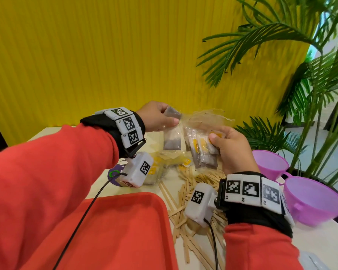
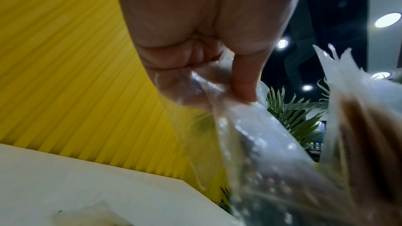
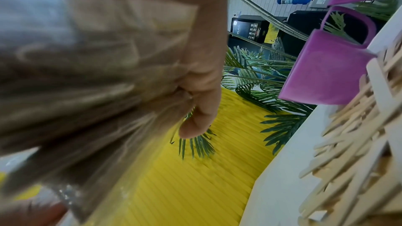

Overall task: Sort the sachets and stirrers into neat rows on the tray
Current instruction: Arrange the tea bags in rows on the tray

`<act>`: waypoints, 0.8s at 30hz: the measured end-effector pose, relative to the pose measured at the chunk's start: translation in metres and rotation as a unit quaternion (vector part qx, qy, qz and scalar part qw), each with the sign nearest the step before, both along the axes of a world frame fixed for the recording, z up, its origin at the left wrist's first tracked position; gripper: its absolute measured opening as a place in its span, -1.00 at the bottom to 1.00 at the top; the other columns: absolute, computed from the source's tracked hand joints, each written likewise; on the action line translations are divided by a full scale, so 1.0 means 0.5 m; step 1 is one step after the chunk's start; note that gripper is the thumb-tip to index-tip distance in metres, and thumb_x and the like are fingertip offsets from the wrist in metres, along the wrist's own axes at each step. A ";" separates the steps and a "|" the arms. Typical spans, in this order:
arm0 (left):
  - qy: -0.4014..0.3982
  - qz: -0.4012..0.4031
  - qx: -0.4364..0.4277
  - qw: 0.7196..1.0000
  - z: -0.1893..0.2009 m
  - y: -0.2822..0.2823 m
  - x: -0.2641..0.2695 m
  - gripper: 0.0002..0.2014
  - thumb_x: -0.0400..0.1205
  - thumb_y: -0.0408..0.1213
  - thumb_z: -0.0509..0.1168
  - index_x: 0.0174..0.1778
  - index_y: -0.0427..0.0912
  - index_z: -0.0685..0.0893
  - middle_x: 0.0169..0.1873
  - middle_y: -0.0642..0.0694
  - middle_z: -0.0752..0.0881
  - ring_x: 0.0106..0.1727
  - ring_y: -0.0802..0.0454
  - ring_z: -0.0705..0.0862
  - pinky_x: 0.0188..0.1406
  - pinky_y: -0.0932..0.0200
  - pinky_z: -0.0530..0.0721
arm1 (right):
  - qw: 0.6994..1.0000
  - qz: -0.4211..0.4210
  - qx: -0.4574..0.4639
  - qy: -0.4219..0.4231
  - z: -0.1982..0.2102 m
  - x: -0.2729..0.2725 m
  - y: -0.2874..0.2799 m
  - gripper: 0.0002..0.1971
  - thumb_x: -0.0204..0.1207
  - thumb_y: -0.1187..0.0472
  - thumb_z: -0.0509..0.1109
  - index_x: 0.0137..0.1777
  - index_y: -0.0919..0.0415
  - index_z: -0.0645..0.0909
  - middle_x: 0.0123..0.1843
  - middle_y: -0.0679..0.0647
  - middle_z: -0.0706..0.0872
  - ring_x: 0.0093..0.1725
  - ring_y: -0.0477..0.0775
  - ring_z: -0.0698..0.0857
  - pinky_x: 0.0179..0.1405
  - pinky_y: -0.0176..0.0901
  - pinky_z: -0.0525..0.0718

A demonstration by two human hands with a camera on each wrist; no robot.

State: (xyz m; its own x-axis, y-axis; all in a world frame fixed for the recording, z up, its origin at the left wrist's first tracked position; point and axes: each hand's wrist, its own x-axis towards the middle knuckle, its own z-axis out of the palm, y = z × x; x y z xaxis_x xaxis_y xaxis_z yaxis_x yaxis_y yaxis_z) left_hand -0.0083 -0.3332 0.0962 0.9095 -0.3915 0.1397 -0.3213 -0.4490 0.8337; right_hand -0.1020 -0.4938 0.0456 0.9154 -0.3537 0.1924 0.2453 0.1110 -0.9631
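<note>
Here my left hand (image 1: 158,115) pinches a clear tea-bag sachet (image 1: 172,136) dangling at its 6 o'clock, while my right hand (image 1: 230,147) grips a fanned sachet bundle (image 1: 200,151). Only the head view shows wooden stirrers (image 1: 183,199) heaped at 3 o'clock of the red tray (image 1: 125,230).

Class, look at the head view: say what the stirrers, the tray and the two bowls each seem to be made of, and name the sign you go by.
Stirrers: likely bare wood, pale tan, flat, matt.
Tray: probably moulded plastic, uniform red with a rounded raised rim and dull sheen.
Bowls: plastic, translucent purple, with moulded handles.
</note>
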 end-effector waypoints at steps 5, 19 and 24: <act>-0.027 0.056 -0.043 0.997 0.008 -0.007 -0.008 -0.87 0.55 -0.32 0.41 -0.01 -0.18 0.67 -0.18 -0.08 0.69 -0.13 0.01 0.67 -0.14 0.19 0.62 | 1.000 -0.005 -0.012 0.014 -0.005 0.004 -0.005 -0.73 0.61 0.45 0.19 -0.11 0.05 0.58 -0.38 0.01 0.53 -0.58 -0.20 0.50 -0.52 -0.25 0.53; 0.034 0.053 0.054 0.997 0.037 -0.047 -0.047 -0.59 0.57 0.18 0.24 -0.17 -0.16 0.61 -0.29 0.01 0.63 -0.32 0.15 0.61 -0.49 0.34 0.52 | 0.968 0.137 -0.201 -0.063 -0.003 0.012 0.033 -0.74 0.26 0.19 0.32 -0.20 -0.21 0.73 0.13 -0.01 0.63 0.25 0.11 0.54 0.37 0.23 0.44; 0.020 0.019 0.131 0.991 0.048 -0.051 -0.061 -0.31 0.60 0.30 -0.06 0.28 -0.21 0.60 0.15 -0.11 0.62 0.16 -0.09 0.61 0.02 0.17 0.51 | 0.970 0.151 -0.157 -0.104 -0.004 0.004 0.022 -0.83 0.34 0.35 0.30 -0.11 0.15 0.63 -0.37 -0.19 0.76 -0.28 -0.25 0.69 -0.24 -0.39 0.59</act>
